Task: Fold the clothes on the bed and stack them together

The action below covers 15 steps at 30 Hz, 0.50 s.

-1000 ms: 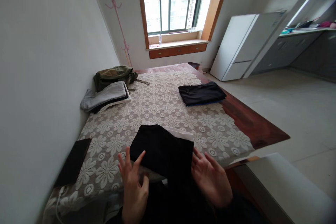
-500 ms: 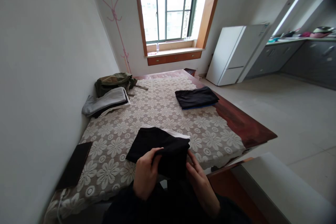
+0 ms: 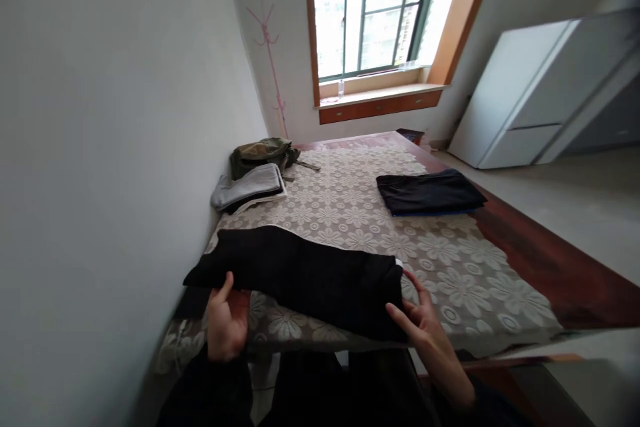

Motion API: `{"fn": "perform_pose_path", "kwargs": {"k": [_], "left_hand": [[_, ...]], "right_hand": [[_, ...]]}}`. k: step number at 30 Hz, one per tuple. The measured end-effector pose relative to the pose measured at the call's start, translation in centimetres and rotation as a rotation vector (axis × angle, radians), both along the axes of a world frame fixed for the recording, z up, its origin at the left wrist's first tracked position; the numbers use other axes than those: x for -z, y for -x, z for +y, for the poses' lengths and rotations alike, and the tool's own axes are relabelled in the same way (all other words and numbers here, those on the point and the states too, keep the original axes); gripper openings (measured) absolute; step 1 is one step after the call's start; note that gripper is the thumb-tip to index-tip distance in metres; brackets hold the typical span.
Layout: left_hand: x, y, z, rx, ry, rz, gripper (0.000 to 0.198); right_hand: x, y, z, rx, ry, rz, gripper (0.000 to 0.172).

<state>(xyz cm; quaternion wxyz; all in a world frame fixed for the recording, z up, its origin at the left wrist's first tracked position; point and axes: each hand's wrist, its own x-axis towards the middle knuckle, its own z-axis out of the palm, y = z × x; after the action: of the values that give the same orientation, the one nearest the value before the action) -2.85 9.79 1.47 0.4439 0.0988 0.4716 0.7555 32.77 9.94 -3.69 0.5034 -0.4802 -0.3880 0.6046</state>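
A folded black garment [image 3: 310,273] stretches across the front of the table as a long strip, like a folded trouser leg. Its left end is angled, and a bit of white shows at its top right corner. My left hand [image 3: 227,320] holds its lower left edge, thumb over the cloth; the fingers are partly hidden beneath. At the right end my right hand [image 3: 425,323] grips the garment, thumb on top and fingers around the side edge. Some of the garment lies over a dark flat object [image 3: 191,303] by the wall.
A lace flower cloth [image 3: 320,213] covers the reddish table [image 3: 595,283]. Folded dark clothes [image 3: 430,192] lie at the back right. Near the wall are a stack of grey, black and white clothes [image 3: 253,187] and a green backpack [image 3: 265,150]. Beyond stands a white fridge [image 3: 515,93].
The black garment has been opened out from a compact fold into a long strip. My left hand has moved left with its end; my right hand stays at the right end. The view has turned left.
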Motion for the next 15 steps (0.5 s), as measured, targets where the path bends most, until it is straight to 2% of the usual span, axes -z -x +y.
{"fn": "perform_pose_path", "kwargs": {"k": [2,5,7,11,15], "left_hand": [[0.8,0.2,-0.4,-0.015,0.007,0.002,0.008],[1.2,0.0,-0.3,-0.028,-0.018,0.021,0.011],[1.0,-0.1,-0.1,-0.017,-0.051,0.023,0.022],[0.7,0.0,0.1,0.034,-0.105,0.111,0.044],[1.6,0.3,-0.2,0.121,-0.023,0.210,0.061]], "right_hand": [[0.2,-0.5,0.8,-0.029,-0.067,-0.176,0.107],[0.5,-0.3,1.9,-0.136,-0.188,-0.451,0.063],[0.5,-0.1,2.6,-0.187,-0.217,-0.548,0.044],[0.2,-2.0,4.0,-0.110,-0.224,-0.603,0.044],[-0.2,-8.4,5.5,0.109,-0.164,-0.660,0.040]]}}
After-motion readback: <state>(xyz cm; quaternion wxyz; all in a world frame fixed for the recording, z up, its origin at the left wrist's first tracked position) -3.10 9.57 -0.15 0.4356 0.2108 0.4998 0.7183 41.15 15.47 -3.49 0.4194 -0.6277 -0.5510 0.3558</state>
